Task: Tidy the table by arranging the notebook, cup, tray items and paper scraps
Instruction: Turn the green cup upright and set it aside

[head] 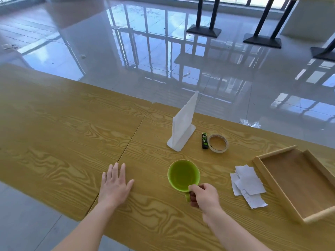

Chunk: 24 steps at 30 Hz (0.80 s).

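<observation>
Head view: one wide look down at the desk and both hands.
Cup: the green cup (183, 175) stands upright and looks empty, at lower centre of the frame, on the desk.
Right hand: the right hand (204, 195) has its fingers (192, 187) closed around the cup's handle, low and just right of centre.
Left hand: the left hand (114, 183) lies flat on the wood at lower left of centre, fingers spread and holding nothing.
Paper scraps: the paper scraps (247, 184) lie in a loose overlapping pile right of the cup, just beside the tray.
Tray: the wooden tray (268, 180) sits at the right edge of the frame, and what shows of its inside is bare.
Tray items: a tape roll (217, 143) and a small green-and-black tube (204, 141) lie side by side on the desk above the cup, outside the tray.
Notebook: a white notebook (183, 127) stands propped open like a tent at centre.
Progress: early, by my reading; only the cup is in hand, while scraps, tape, tube and notebook all look unsorted.
Desk: the desk (63, 134) is of two yellow wood-grain tops that meet at a seam.
Room: a glossy tiled floor (145, 51) fills the upper frame, mirroring windows; black stands (204, 30) at upper right.
</observation>
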Available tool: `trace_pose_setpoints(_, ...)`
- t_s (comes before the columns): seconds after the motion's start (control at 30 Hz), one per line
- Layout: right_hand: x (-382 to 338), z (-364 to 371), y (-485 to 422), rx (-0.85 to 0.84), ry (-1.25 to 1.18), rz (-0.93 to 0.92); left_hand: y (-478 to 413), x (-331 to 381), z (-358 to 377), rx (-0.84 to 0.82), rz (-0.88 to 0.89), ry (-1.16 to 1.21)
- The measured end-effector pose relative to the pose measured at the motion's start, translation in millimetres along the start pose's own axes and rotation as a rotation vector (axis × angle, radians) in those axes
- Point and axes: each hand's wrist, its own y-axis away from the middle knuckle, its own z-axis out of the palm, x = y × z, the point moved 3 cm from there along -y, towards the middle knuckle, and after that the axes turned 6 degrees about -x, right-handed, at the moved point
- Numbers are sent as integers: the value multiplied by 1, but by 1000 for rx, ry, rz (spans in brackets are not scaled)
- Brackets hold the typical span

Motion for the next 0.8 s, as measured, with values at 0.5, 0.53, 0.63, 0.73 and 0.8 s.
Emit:
trace_pose_setpoints(0.5, -7, 171, -8, -80, -59, 37, -9, -65, 28, 137, 202, 0)
trace_pose_setpoints(0.53, -7, 176, -8, -71, -65, 38, -10, -65, 28, 141, 212, 15)
trace_pose_setpoints(0.63, -6, 187, -6, -46, -87, 39, -8, -65, 28, 146, 232, 53)
trace_pose_setpoints(0.73, -5, 196, -5, -43, -114, 55, -8, -66, 26, 143, 230, 58)
trace_pose_setpoints(0.8, -3, 202, -4, -47, -129, 64, -8, -67, 26, 143, 227, 54)
